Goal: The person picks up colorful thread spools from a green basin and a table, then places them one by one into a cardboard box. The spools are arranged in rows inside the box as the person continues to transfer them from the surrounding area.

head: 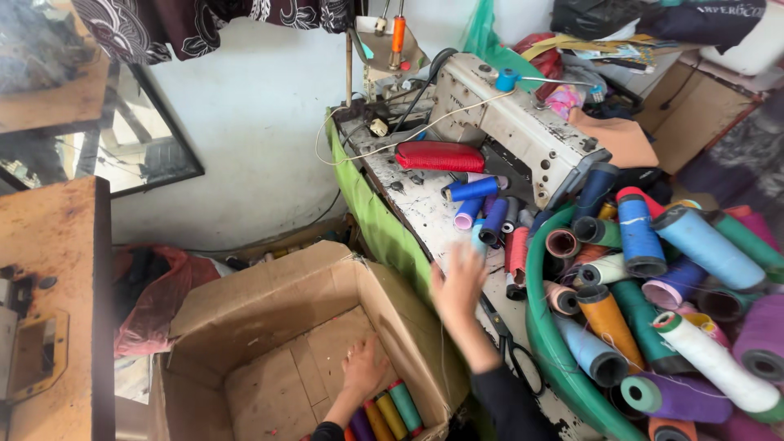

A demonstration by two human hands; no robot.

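Observation:
My left hand (363, 369) rests flat on the floor of an open cardboard box (269, 302), fingers spread, just beside a row of several thread cones (390, 412) lying in the box's near corner. My right hand (459, 282) is raised and blurred over the table edge, fingers apart and holding nothing, close to several loose thread cones (488, 214) on the white sewing table (425, 200). A green plastic basin (555, 343) heaped with many coloured thread cones sits to its right.
An old white sewing machine (523, 122) stands on the table with a red pouch (439, 156) beside it. Black scissors (510, 343) lie at the table edge. A wooden bench (57, 278) is at left, with a red plastic bag (155, 294) on the floor.

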